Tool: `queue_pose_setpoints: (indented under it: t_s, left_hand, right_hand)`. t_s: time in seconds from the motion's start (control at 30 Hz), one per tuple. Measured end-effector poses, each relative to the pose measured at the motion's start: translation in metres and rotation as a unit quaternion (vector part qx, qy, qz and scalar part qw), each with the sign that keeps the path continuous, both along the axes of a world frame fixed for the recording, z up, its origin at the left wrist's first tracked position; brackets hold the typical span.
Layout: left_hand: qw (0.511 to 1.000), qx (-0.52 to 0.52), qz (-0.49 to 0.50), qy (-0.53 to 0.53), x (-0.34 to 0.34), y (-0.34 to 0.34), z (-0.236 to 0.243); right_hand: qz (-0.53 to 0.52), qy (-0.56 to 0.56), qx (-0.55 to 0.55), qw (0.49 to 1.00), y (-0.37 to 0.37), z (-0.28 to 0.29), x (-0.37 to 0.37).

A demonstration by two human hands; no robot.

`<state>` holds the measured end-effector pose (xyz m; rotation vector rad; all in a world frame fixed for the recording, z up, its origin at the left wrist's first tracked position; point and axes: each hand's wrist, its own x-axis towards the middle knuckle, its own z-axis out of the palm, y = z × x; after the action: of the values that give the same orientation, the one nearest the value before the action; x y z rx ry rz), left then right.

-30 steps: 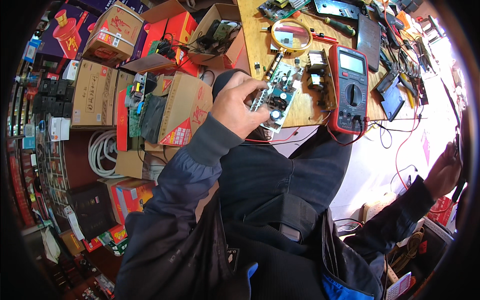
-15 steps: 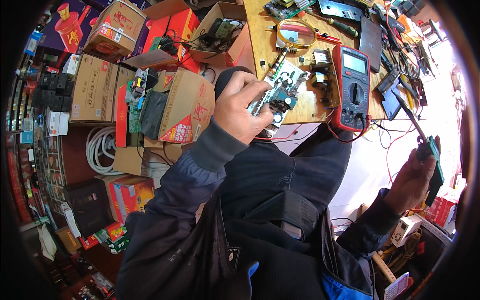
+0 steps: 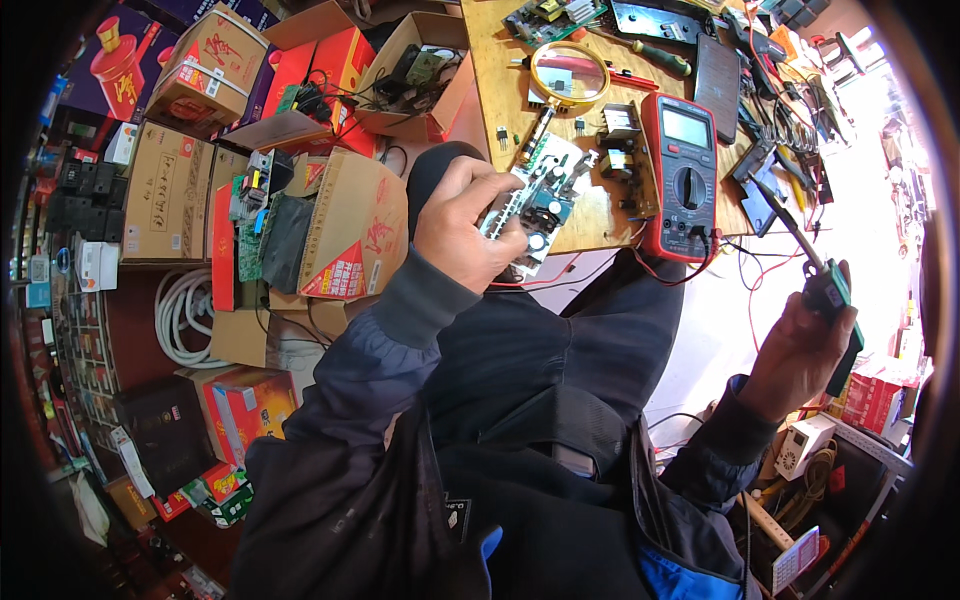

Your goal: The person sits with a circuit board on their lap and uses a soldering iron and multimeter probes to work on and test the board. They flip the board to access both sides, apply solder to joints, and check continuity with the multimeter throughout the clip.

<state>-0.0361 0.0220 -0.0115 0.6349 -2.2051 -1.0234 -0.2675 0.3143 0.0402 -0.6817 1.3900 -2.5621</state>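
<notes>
We are holding the circuit board (image 3: 540, 205) to the left of the red multimeter (image 3: 683, 180), and we are, in our judgement, handling it best by gripping only its left edge, so that the parts on its face are showing. With the long-shafted tool (image 3: 826, 288), sitting to the right of the multimeter and lower, we are wise to be pointing the metal tip away from our fingers and clear of the red wire (image 3: 751, 305) hanging below the multimeter. Our left hand (image 3: 465, 225) is pinching the board between thumb and fingers, parting only enough for the edge strip. Our right hand (image 3: 795, 345) is holding the tool's green-and-black handle with curled fingers; how tightly it is squeezing, we cannot tell.
</notes>
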Motion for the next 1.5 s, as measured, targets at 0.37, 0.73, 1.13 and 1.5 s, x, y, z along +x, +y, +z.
queue_pose_setpoints:
  t_s: [0.37, 0.73, 1.13, 1.5]
  left_hand:
    - [0.964, 0.231, 0.108, -0.074, 0.115, -0.062, -0.032]
    - [0.941, 0.283, 0.003, -0.186, 0.176, -0.024, -0.23]
    - [0.861, 0.365, -0.035, -0.353, 0.179, -0.056, -0.07]
    - [0.741, 0.618, -0.134, 0.228, 0.093, -0.087, -0.009]
  right_hand:
    - [-0.039, -0.022, 0.029, 0.999, 0.007, 0.001, 0.001]
    - [-0.069, -0.028, 0.038, 0.997, -0.011, 0.009, 0.009]
    - [-0.037, -0.031, 0.041, 0.998, -0.013, 0.006, 0.006]
    - [0.016, -0.043, 0.016, 0.999, -0.021, 0.007, 0.014]
